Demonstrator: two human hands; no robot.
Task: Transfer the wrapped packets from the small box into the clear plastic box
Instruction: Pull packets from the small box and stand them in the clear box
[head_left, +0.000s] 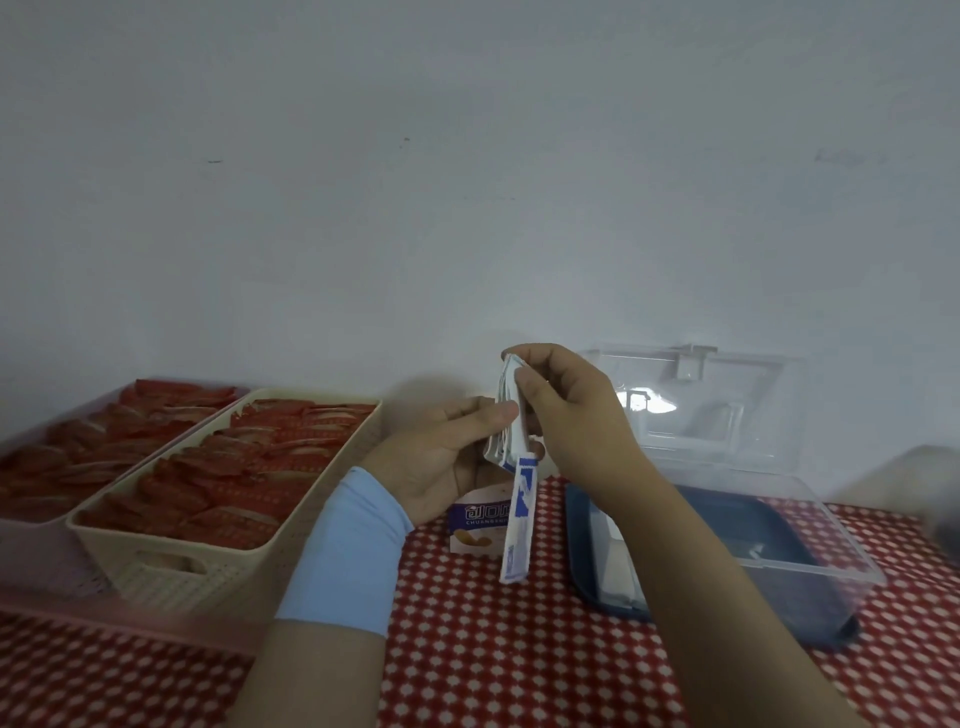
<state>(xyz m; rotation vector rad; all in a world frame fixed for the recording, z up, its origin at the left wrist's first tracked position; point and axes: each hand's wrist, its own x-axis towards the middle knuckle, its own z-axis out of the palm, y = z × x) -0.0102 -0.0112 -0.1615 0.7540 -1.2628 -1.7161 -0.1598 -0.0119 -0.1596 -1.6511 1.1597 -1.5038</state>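
Note:
A stack of white-and-blue wrapped packets (506, 415) is held upright above the table between both hands. My left hand (441, 457) cups its lower side, thumb on the stack. My right hand (566, 410) pinches the top edge. One packet (519, 525) hangs down from the bundle, loose end pointing at the table. Below stands the small purple-and-white box (475, 522), partly hidden by my left hand. To the right sits the clear plastic box (779, 545) with a dark blue base and its clear lid (691, 405) raised against the wall; something white lies inside.
A cream basket (171, 561) full of red packets stands at the left, with a pink tray (31, 561) of more red packets behind it. The table wears a red-and-white patterned cloth (493, 649). A plain wall rises right behind everything.

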